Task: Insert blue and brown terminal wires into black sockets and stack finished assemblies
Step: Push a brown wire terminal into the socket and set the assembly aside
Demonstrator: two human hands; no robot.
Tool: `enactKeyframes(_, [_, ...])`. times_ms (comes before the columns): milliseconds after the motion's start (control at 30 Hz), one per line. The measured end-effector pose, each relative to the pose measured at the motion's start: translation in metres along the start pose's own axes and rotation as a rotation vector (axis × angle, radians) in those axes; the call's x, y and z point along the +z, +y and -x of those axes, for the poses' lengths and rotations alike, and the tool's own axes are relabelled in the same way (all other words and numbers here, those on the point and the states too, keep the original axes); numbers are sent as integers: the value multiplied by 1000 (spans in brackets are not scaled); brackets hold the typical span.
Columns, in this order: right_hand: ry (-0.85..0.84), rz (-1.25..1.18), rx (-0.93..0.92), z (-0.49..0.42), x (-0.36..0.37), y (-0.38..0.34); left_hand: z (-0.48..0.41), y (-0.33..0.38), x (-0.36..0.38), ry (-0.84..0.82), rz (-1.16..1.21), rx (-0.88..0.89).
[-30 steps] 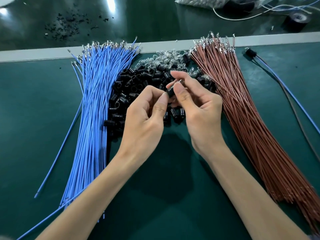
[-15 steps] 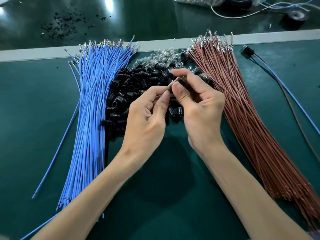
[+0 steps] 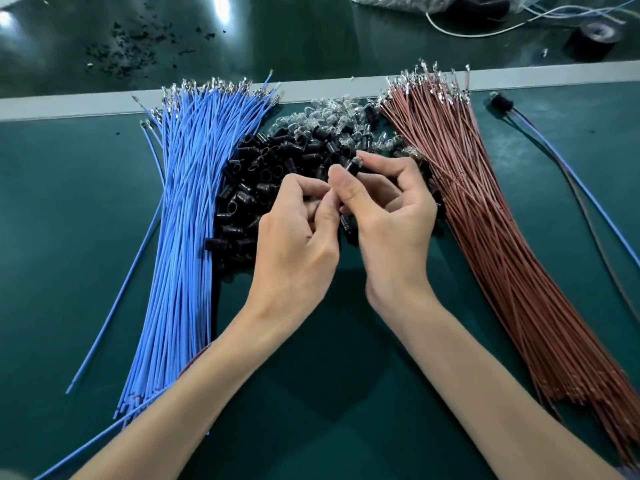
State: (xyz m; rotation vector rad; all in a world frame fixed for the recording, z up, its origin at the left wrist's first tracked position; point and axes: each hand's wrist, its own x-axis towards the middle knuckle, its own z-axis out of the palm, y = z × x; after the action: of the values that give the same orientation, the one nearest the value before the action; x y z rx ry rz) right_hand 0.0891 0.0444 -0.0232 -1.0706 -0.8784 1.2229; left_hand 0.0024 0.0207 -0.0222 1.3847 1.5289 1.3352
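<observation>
Socket in hand, no wire visibly in it yet: the right hand (image 3: 391, 220) pinches one black socket (image 3: 353, 167) above the socket pile (image 3: 249, 174) at twelve o'clock. The left hand (image 3: 294, 247) curls against it; whether it holds anything I cannot tell. The next move likely needs one strand from the blue wires (image 3: 187, 220) at nine o'clock.

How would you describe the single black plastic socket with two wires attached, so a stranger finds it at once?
Find the wide bundle of brown wires on the right of the green mat. Right of its far end, beside the pale strip, a black plastic socket lies alone. Unlike the loose sockets heaped mid-table, it trails a blue wire and a brown wire.
</observation>
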Motion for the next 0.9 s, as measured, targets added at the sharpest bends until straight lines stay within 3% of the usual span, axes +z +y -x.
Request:
enactKeyframes(267, [53,-92,47,-5,-3,-8,-1,2,0,-80,34,57])
enactKeyframes(433, [75,-206,182,-6,-4,-7,-2,-3,3,-51,36,70])
enactKeyframes(767, [-42,-199,330,-14,-12,-15,-4,-3,0,89,-422,317])
enactKeyframes(900, [-57,-247,355,-16,-14,-17,-5,1,0,85,-502,428])
